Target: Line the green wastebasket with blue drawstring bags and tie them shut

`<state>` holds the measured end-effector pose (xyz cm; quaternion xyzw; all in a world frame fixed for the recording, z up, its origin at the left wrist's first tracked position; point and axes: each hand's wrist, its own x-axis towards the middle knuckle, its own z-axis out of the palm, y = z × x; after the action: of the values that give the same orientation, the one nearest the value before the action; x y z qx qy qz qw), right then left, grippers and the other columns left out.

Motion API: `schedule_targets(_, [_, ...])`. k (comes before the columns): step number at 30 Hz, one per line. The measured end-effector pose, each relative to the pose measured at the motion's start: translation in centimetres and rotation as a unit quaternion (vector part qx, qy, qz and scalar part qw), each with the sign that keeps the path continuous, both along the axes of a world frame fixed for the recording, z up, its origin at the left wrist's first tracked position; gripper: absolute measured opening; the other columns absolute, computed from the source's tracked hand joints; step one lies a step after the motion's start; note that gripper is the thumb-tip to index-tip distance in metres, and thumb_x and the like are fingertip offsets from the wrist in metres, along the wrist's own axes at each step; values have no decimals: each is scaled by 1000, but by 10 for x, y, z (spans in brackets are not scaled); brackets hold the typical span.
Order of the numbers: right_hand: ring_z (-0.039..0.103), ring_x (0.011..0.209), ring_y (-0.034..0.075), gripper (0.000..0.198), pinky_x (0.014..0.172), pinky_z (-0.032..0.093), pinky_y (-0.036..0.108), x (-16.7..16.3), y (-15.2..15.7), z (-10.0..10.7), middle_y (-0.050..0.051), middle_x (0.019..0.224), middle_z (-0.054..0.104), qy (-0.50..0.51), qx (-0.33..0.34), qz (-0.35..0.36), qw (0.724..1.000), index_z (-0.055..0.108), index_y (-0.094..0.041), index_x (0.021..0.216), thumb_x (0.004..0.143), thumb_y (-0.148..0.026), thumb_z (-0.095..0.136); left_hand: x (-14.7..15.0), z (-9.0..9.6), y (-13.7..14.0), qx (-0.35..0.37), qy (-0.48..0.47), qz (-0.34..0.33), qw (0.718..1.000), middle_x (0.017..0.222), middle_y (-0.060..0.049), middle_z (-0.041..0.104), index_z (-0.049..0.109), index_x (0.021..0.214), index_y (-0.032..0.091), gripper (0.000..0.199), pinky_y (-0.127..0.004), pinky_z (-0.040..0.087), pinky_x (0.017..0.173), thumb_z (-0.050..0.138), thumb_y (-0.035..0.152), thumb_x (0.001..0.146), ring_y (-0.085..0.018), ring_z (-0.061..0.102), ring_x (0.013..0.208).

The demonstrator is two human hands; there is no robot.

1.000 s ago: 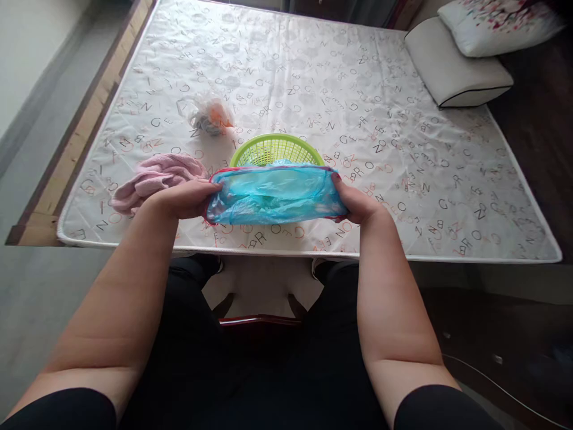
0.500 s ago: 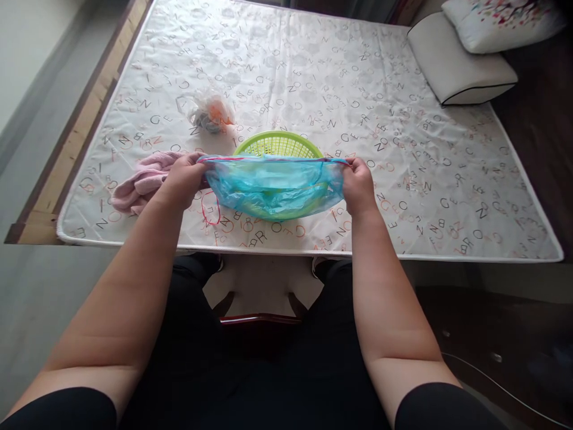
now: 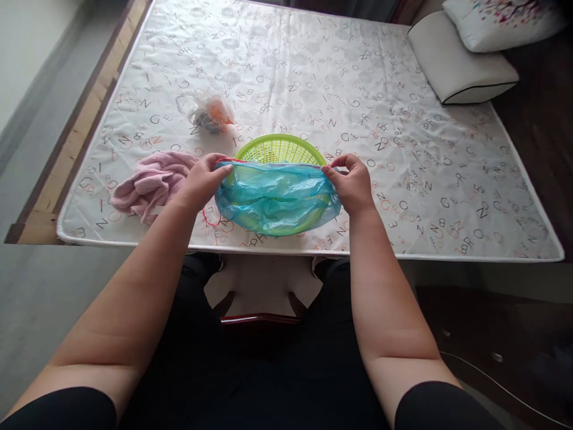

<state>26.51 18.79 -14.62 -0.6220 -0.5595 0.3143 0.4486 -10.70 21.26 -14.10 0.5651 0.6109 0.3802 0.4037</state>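
Observation:
A thin blue plastic bag with a pink drawstring edge is stretched between my hands. It covers the near part of a green plastic basket, whose far slotted wall stays in sight. My left hand pinches the bag's rim at the left end, thumb on top. At the right end, my right hand grips the rim between thumb and fingers. Below my left hand a loop of pink drawstring hangs down onto the mattress. The basket's bottom and contents are hidden under the film.
A crumpled pink towel lies left of the basket. Behind it sits a bundle of clear and orange plastic bags. All rest on a letter-printed mattress. At the far right are a white cushion and a flower-printed pillow.
My hands have moved closer together, and the bag's edge has slackened and dropped slightly toward me. The basket has shifted a little nearer, with more of its far wall showing.

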Motion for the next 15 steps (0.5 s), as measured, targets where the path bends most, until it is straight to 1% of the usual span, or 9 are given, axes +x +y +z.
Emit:
schedule_targets(2, [58,73,16,36,63,51,32,1,-2,6,2,92,65,-5,-11,20,1000,63,-26,92,86,-53,86,-3,0,0,19,46,-19,999,106,-9,77,80,116,18,30,-36,59,94,77,34,91,-25,70,99])
schedule_targets(4, [57,72,15,31,62,49,31,1,-4,13,1,95,67,-22,-13,54,998,66,-26,92,84,-46,88,-4,1,-1,38,88,-33,995,108,-10,79,81,116,18,30,-39,58,100,75,37,93,-27,72,104])
schedule_targets(7, [60,83,16,27,72,55,32,0,-7,22,3,109,69,-81,21,101,991,72,-25,96,79,-34,91,-2,2,-4,66,120,-39,990,117,-10,82,81,124,19,37,-38,57,106,71,42,97,-27,73,111])
schedule_targets(8, [61,86,17,25,76,57,34,0,-7,24,4,110,68,-103,33,110,988,73,-25,96,78,-30,91,-1,2,-5,73,122,-42,989,119,-10,83,81,126,19,39,-38,57,106,69,44,99,-27,73,113])
schedule_targets(10, [62,89,19,18,80,58,35,0,-7,25,4,105,66,-136,45,117,983,74,-24,92,80,-25,87,3,2,-7,85,112,-46,989,120,-10,84,82,127,19,40,-36,57,105,65,45,102,-26,74,114])
schedule_targets(13, [61,87,19,10,83,58,37,0,-7,24,3,99,65,-152,56,100,982,71,-25,89,88,-27,80,9,2,-8,99,87,-36,991,115,-9,84,83,119,18,36,-36,58,103,66,45,103,-26,75,111])
schedule_targets(15, [61,85,20,13,86,58,39,-1,-8,24,3,95,65,-153,57,84,983,66,-26,92,95,-35,76,14,4,-8,98,63,-20,993,111,-8,83,83,113,19,32,-35,58,101,69,46,101,-25,74,107])
